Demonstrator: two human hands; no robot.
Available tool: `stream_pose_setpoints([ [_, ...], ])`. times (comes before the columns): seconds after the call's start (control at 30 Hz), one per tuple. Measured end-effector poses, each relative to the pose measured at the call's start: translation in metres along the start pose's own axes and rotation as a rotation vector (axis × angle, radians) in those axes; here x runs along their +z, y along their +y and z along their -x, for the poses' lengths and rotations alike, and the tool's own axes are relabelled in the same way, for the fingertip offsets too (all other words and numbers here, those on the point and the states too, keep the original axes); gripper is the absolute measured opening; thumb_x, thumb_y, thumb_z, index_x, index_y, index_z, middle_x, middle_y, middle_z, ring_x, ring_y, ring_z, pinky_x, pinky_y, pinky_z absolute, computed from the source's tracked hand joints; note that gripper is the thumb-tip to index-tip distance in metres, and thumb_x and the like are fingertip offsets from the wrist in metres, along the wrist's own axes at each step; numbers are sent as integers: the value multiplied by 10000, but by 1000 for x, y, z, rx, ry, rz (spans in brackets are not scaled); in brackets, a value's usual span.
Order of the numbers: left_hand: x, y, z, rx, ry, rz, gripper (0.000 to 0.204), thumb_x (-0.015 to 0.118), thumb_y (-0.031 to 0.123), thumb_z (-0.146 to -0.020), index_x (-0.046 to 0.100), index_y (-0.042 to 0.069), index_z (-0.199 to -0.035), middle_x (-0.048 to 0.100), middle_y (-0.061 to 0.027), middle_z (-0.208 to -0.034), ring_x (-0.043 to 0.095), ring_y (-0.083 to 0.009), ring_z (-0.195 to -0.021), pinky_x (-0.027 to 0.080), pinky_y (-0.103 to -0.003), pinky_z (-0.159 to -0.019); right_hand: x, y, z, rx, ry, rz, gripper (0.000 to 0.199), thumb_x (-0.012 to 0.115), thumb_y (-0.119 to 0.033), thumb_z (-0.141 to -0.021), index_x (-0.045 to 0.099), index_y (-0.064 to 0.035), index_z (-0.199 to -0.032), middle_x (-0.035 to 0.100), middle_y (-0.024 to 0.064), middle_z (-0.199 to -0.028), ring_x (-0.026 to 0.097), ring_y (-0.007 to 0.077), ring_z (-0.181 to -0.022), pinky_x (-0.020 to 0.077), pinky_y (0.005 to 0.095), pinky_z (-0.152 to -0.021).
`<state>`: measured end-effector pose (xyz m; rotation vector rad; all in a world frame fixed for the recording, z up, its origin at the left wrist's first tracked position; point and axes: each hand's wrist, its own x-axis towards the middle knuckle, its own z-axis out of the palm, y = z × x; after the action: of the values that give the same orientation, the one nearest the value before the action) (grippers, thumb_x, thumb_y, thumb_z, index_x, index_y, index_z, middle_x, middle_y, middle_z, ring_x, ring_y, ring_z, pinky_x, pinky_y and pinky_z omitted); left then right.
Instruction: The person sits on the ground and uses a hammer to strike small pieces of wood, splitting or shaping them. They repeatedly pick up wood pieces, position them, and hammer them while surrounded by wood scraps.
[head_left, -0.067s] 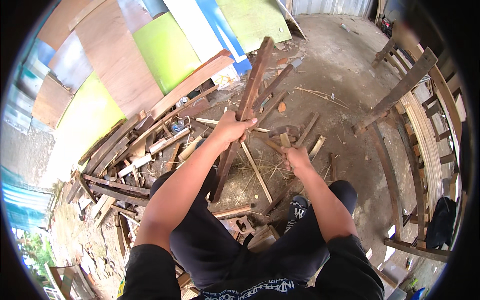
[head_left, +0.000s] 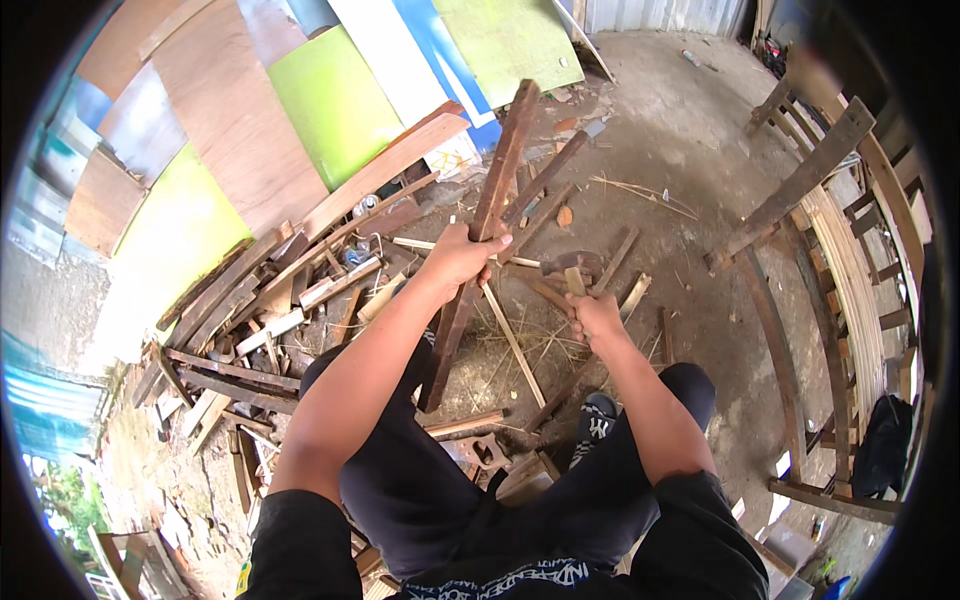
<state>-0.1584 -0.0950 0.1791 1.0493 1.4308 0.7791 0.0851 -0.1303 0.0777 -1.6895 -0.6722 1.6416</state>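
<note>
My left hand (head_left: 462, 256) is closed around the middle of a long dark-brown wooden beam (head_left: 508, 160), which slants from far right to near left. The beam's lower end reaches down beside my left knee. To the right of it, my right hand (head_left: 597, 318) grips a hammer by its pale wooden handle (head_left: 574, 281). The dark hammer head is slightly blurred and hard to tell from the ground. Hammer and beam are apart. A handsaw (head_left: 487, 452) with a wooden grip lies between my legs.
Scrap wood (head_left: 285, 325) is heaped at the left, against leaning painted boards (head_left: 330, 105). More sticks and splinters lie on the concrete floor (head_left: 650, 130) ahead. At the right stands a dark wooden frame (head_left: 790, 190) beside stacked pale strips (head_left: 845, 290).
The beam has dropped slightly toward me, its upper end lower than before. My right hand and the hammer have barely shifted.
</note>
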Motion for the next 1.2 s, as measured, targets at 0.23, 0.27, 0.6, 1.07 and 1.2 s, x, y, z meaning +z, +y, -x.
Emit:
stream_pose_setpoints([
  [0.23,-11,44,7,65,-89,548,731,319,662,-1076,526,46,-1411,627,-76,-943,500,-148,-603,473,-330,-585,-13,-10,32,-379,150,25,200,657,-83,-995,641,58,-1136,534,23,-634,466,121,-396,350,319,-342],
  [0.27,-12,47,3,103,-119,591,664,293,626,-1096,538,95,-1410,603,-69,-904,545,-179,-684,497,-354,-659,-17,-5,31,-476,168,15,213,645,-79,-1002,642,46,-1175,530,14,-613,456,112,-388,353,313,-343],
  [0.6,8,85,-28,349,51,979,491,408,514,-1114,639,112,-1275,611,-48,-867,631,-203,-771,531,-380,-708,-58,-35,54,-394,63,-481,162,653,-93,-927,521,-34,-854,465,29,-610,447,148,-451,383,332,-438],
  [1.07,17,66,-29,452,294,747,403,732,86,-968,490,103,-1290,658,-96,-1137,717,-292,-1010,598,-492,-817,-71,-21,37,-425,269,-446,183,692,-121,-929,557,-4,-891,470,27,-648,470,138,-488,413,328,-435],
  [1.2,24,28,-22,366,378,746,240,713,154,-1000,591,85,-1195,680,-66,-1014,736,-270,-947,629,-439,-739,-97,22,-34,-231,392,-268,194,705,-97,-899,617,73,-867,571,75,-654,546,178,-503,462,352,-457],
])
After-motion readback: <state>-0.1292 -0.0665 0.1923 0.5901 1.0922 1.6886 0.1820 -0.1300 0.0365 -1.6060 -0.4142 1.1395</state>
